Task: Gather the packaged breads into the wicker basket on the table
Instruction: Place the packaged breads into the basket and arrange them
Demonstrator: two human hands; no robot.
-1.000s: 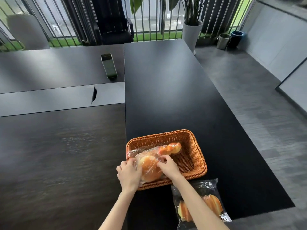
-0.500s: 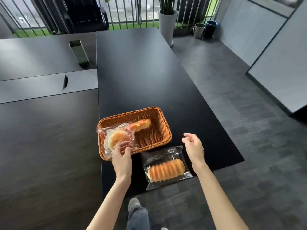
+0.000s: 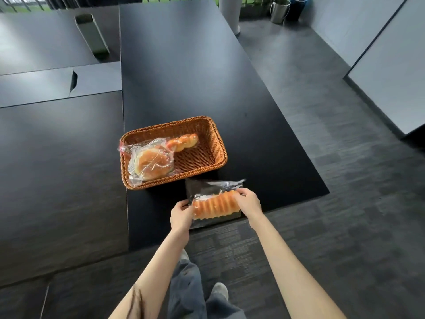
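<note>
Both our left hand [image 3: 181, 215] and right hand [image 3: 248, 201] pinch the ridged loaf [image 3: 216, 204], apparently just lifted, at six o'clock of the wicker basket [image 3: 216, 143], where round bun [image 3: 151, 163] and twisted roll [image 3: 184, 142] already lie.

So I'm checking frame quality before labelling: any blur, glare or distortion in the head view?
Head view: ridged bread and both hands, left, right, slightly motion-blurred; glare on bun's wrapper in basket; wide-angle bends table edges.

Dark tables [image 3: 57, 157] stand on grey carpet [image 3: 345, 180] beside pale wall panels [image 3: 391, 77].
</note>
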